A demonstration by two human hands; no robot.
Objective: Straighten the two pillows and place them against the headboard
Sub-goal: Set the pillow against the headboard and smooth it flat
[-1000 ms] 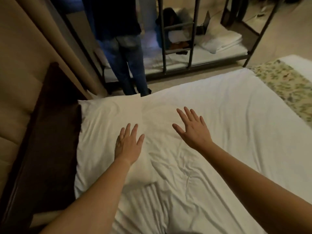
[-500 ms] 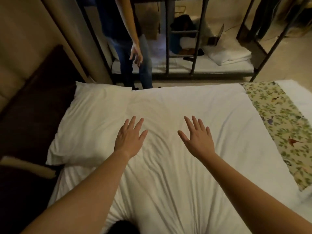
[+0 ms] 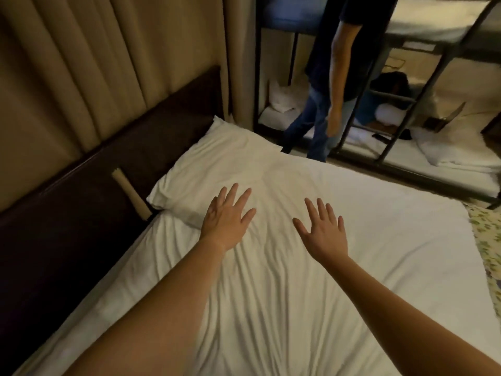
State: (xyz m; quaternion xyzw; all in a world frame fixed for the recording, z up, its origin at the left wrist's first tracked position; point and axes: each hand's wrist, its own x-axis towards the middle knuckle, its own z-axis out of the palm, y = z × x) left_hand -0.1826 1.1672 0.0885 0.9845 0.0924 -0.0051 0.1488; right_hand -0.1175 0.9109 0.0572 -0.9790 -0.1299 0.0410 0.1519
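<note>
Left fingers: spread wide and flat on the left hand, holding nothing; the fingertips lie over the near edge of the pillow, and whether they press it or hang just above it cannot be told.
Right fingers: also splayed wide on the right hand, empty, over the white bed sheet beside the pillow, not on it.
Pillow in view: 1 white pillow lies flat at the far end of the bed, its long side just beside the dark headboard; it looks fairly square to the headboard, with a few soft creases in the case.
Gap: a pale strip stands between the headboard and the pillow's near corner; what it is cannot be told.
2nd pillow: not visible. The stretch of bed along the headboard nearer the camera shows only rumpled sheet.
Done, as a judgement: pillow 1 seems close to placed, lying flat rather than propped up.
Left to do, as a judgement: a last smoothing of pillow 1, then finding, straightening and setting pillow 2 in the bare spot beside it.
Surroundings: another person stands past the far edge of the bed by a bunk frame, well apart from both hands.
</note>
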